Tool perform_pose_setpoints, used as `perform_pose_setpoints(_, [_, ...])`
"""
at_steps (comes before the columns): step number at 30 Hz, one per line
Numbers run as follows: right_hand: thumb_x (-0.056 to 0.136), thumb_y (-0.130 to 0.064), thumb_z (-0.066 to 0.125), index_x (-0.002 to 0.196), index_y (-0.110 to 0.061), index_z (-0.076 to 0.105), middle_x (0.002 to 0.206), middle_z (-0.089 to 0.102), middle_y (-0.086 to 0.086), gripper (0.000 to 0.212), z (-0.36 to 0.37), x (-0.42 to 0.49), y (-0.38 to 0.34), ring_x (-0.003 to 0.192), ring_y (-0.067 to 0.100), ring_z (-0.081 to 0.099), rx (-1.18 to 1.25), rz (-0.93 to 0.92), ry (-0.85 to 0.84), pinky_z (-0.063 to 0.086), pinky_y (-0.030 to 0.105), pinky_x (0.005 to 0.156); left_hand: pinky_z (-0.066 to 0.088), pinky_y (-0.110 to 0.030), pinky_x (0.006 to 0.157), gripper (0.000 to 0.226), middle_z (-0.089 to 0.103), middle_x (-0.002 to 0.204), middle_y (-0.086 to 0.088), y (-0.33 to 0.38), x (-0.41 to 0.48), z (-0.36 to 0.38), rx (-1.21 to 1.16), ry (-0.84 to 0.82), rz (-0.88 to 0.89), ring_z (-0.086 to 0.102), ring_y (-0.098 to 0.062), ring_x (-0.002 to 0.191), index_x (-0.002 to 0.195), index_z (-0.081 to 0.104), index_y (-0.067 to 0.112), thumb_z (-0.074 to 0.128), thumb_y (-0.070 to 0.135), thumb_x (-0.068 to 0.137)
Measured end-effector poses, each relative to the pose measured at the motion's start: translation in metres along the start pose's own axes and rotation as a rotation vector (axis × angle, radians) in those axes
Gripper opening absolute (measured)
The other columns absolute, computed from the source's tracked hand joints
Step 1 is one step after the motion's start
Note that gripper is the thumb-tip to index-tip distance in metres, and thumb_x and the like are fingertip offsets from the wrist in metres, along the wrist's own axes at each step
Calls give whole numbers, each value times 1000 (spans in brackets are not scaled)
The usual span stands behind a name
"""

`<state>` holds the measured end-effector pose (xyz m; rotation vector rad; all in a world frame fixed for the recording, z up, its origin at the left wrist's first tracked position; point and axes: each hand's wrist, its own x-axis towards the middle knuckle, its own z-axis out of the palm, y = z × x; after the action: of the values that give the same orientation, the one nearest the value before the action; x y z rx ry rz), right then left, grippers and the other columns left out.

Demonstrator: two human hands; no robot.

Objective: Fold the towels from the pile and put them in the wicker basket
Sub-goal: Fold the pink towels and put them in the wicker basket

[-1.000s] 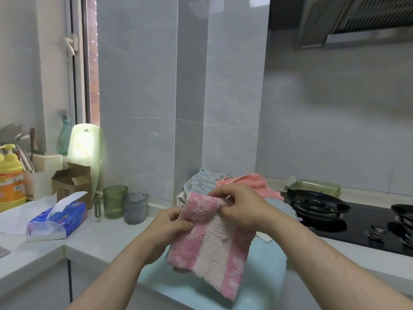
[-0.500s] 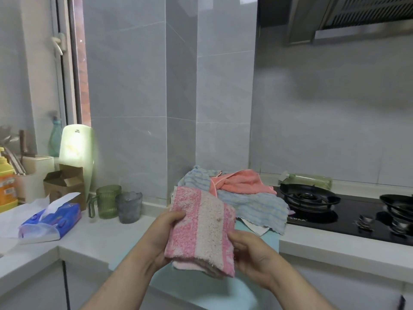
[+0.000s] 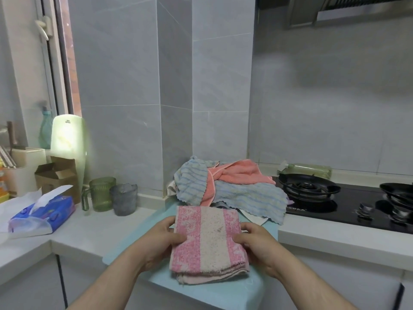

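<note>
Grips the folded pink towel (image 3: 207, 238) by both sides with left hand (image 3: 161, 241) and right hand (image 3: 257, 246) over the tabletop's (image 3: 100, 227) blue mat (image 3: 250, 287), risking loose layers slumping open if lifted unevenly toward the unseen basket.

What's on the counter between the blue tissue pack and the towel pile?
A green mug and a grey cup stand there side by side, as the head view shows.
</note>
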<state>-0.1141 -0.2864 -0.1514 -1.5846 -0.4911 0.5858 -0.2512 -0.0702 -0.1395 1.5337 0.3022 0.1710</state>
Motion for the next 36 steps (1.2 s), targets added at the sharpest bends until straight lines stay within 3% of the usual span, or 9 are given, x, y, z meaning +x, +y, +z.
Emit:
perform_pose_setpoints(5, [81,1,62,98,-8,70,90,74,18,21,-5,8,6,77,24,70,-246,-92,40,53,33,72,54,-43,90,40,74,106,-9,-11,10,2,179,106,66,71,-23,98,117,60,12,59,-13,86])
perform_pose_setpoints(8, [76,-2,67,88,-12,71,87,73,14,16,-6,14,7,70,16,64,-404,-173,102,50,30,69,56,-36,86,36,75,101,-1,-16,13,5,296,195,177,71,-16,95,109,67,15,65,-10,83])
perform_pose_setpoints(13, [73,-2,71,90,-15,67,91,72,7,22,-13,20,19,83,22,66,-453,-210,113,52,39,83,58,-27,80,43,76,98,7,-23,14,8,374,218,266,71,-10,93,106,70,20,72,-10,76])
perform_pose_setpoints(17, [77,4,68,99,-21,68,97,74,-1,34,-13,21,24,92,17,68,-401,-254,75,54,35,88,55,-16,75,44,76,96,12,-23,12,12,428,189,325,70,-3,92,103,72,23,70,-12,77])
perform_pose_setpoints(21, [82,6,65,95,-18,74,94,76,-4,28,-15,19,30,92,13,71,-327,-252,61,56,25,82,55,-28,66,27,74,77,2,-26,14,4,542,229,338,66,-6,72,77,70,15,64,-11,75])
perform_pose_setpoints(24, [85,12,58,94,-8,74,93,76,2,27,-16,18,34,93,18,71,-238,-225,89,55,18,75,50,-32,63,30,68,71,-5,-30,16,-1,594,236,337,58,-7,64,68,63,14,57,-15,71])
perform_pose_setpoints(29, [86,7,60,100,-18,72,93,75,5,31,-14,9,32,84,18,70,-254,-273,91,56,24,74,52,-30,63,33,70,75,-8,-33,15,1,643,244,393,62,-7,65,68,66,16,57,-16,68])
perform_pose_setpoints(32, [76,1,69,110,-32,65,91,68,7,48,-13,-1,20,65,10,49,-316,-346,54,47,25,63,55,-31,66,36,72,76,-3,-31,14,3,650,234,402,66,-9,69,69,69,19,56,-15,69])
perform_pose_setpoints(36, [77,-2,71,98,-27,67,96,69,1,33,-7,-12,4,62,15,54,-325,-416,21,48,28,62,56,-24,73,42,74,87,6,-25,1,3,647,258,406,68,-7,83,86,73,26,59,-11,73])
